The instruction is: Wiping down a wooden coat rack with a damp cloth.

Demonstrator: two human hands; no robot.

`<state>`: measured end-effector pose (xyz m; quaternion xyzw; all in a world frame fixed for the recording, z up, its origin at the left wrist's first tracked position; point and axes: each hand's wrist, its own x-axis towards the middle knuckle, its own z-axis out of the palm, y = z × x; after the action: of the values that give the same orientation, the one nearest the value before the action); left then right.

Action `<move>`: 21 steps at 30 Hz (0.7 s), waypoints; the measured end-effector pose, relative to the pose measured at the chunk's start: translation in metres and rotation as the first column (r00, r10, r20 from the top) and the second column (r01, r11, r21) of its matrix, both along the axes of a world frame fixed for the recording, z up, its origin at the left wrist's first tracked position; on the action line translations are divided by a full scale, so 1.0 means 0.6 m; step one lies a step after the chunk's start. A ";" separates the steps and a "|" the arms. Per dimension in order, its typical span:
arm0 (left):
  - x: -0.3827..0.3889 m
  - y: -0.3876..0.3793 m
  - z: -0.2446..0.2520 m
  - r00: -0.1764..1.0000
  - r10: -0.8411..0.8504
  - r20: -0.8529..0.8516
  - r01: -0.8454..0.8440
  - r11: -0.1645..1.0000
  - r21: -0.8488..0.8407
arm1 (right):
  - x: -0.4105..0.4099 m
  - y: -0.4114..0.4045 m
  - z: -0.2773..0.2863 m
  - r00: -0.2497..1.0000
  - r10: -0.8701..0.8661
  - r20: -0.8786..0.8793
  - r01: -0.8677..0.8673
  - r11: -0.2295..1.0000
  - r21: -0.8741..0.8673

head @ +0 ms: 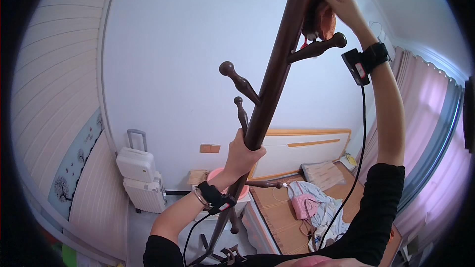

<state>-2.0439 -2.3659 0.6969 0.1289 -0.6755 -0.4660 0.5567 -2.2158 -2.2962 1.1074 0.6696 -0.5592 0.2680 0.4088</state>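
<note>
A dark brown wooden coat rack (276, 66) rises tilted before me, its post running from the floor to the top of the view. My left hand (243, 152) grips the post below its upper pegs. My right hand (339, 2) is raised near the post's top, its fingers closed on a dark and orange-brown fabric item (323, 20). This item hangs beside the post, just above a peg (319, 49). A small red piece shows under it; whether it touches the peg I cannot tell. Both wrists carry black straps with small cabled devices.
A bed (274, 211) with a pink bag (305, 206), rumpled clothes (330, 215) and a pillow (323, 175) stands at the lower right. White suitcases (144, 193) are by the wall at left. A pink basin (219, 173) rests on a bedside cabinet behind the rack. Curtains (423, 81) hang at right.
</note>
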 end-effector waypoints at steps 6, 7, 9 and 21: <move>0.009 0.004 -0.001 0.999 0.013 -0.041 -0.012 1.000 0.010 | -0.018 0.004 0.060 0.547 0.374 0.749 -0.394 0.904 -0.164; 0.005 0.011 0.002 0.998 -0.029 -0.054 0.029 1.000 0.009 | -0.042 0.011 0.100 0.481 0.391 0.785 -0.487 0.864 -0.132; -0.010 0.020 0.006 0.993 -0.098 -0.068 0.099 0.995 0.004 | -0.057 0.051 0.182 0.581 0.331 0.744 -0.653 0.735 0.183; -0.007 -0.001 -0.009 0.998 -0.043 -0.053 0.043 0.999 0.006 | 0.127 0.047 -0.031 0.765 0.450 0.460 -0.627 0.682 0.377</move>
<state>-2.0479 -2.3667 0.6917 0.1038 -0.6616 -0.4836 0.5637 -2.1395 -2.2679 1.0887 0.8338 -0.4436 0.3281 0.0178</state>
